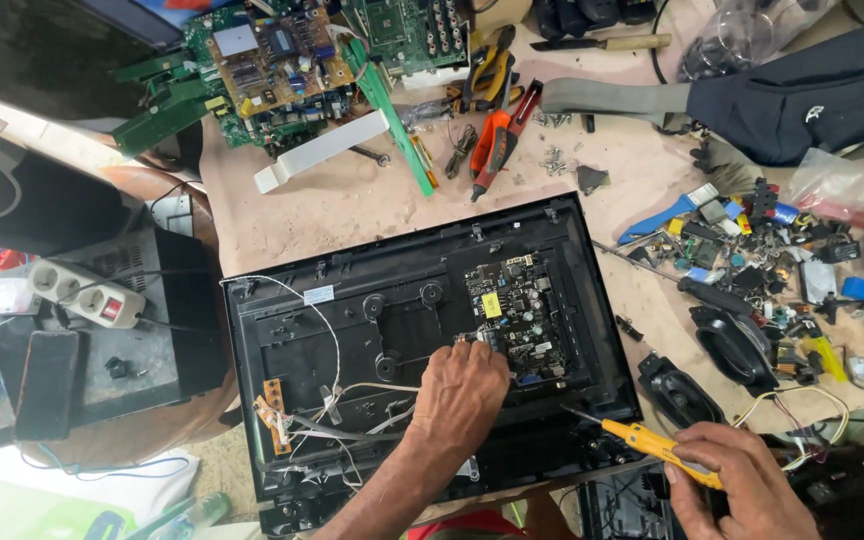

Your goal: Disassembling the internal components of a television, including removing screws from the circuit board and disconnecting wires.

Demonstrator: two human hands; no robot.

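- My right hand [742,480] sits nearest, at the lower right, fingers clamped round a yellow-handled screwdriver [652,442] whose tip points left toward the near right corner of the black panel housing [282,440].
- My left hand [460,390] rests inside that housing, knuckles up, fingertips pressed at the near left edge of the dark circuit board [520,318]; I cannot tell whether it pinches anything, as the fingers hide what lies beneath.
- White wires [352,395] trail loose just left of my wrist; I judge a snag could tug them from the small orange board [274,410].
- The screwdriver tip lies near the board's edge; a slip could gouge components there.
- Right of the housing lie two black speakers [712,365] and a heap of small parts [772,250].
- Farther off, red pliers [497,135] and green circuit boards [272,60] lie on the table [352,210].
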